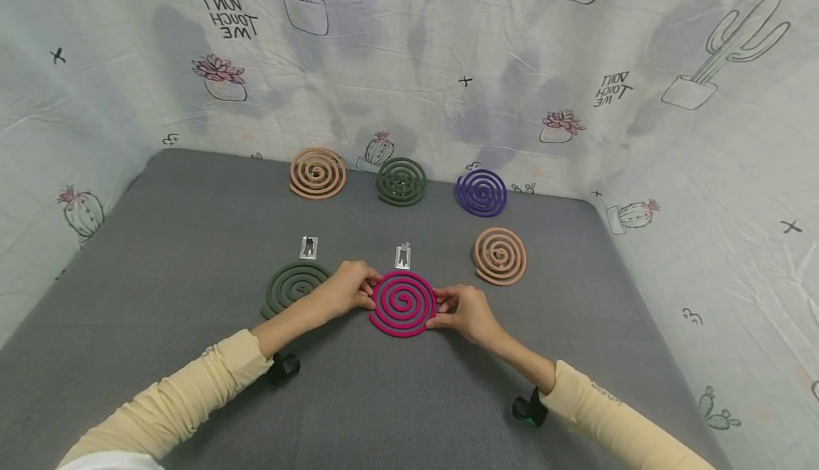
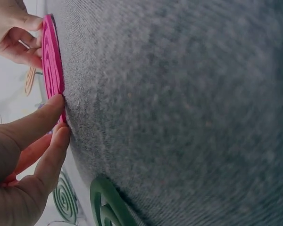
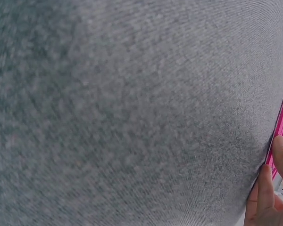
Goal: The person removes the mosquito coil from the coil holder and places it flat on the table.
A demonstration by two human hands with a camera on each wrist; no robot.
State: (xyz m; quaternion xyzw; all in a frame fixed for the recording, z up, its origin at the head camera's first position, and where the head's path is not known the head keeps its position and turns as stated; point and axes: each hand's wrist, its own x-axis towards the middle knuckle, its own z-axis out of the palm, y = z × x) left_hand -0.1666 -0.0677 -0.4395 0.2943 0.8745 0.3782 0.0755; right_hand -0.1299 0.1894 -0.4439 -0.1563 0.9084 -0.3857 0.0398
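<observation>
Sleeves (image 1: 185, 399) trail offscreen from both hands (image 1: 348, 288) (image 1: 469, 313), fingers (image 2: 40, 123) pinching a pink coil (image 1: 404, 300), a green coil (image 1: 302, 289) partly hidden.

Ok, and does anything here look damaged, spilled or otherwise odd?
One thing: the lettering on the backdrop cloth reads mirror-reversed, as if the fabric might be hung back to front. The pink coil, held by the left hand and right hand, looks unbroken; I see no spill.
</observation>
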